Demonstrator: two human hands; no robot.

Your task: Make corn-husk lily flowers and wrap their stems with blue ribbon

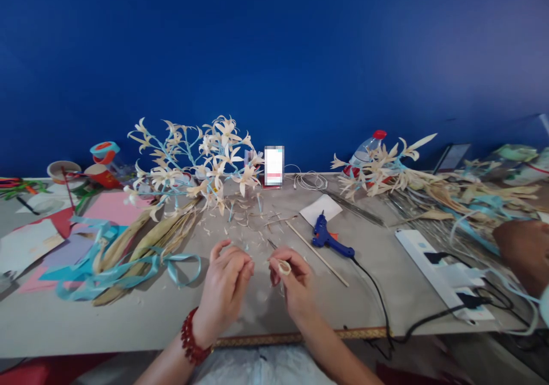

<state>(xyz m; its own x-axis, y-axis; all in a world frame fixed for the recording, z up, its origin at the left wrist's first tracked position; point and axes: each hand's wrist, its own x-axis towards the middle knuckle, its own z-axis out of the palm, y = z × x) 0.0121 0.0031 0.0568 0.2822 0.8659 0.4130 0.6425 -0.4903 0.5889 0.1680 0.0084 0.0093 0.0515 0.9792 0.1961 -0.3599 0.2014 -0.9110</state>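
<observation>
Over the near middle of the table, my left hand [227,285], with a red bead bracelet [193,339] at its wrist, is closed with thumb and fingers together. Whatever it may hold is hidden. A little to its right, my right hand [298,282] pinches a small curled strip of pale dried husk [284,267]. The two hands are apart. A thin dark pointed tip [271,243] shows just beyond the right hand; its kind I cannot make out. Pale scraps [246,225] are scattered past the fingers.
Husk flowers on blue stems [223,150] stand behind, left of a phone [274,165]. A blue glue gun [328,236] and wooden stick [319,253] lie right, near a power strip [441,276]. Dried husks [150,242] and blue ribbon [128,276] lie left. Another person's hand [521,253] is far right.
</observation>
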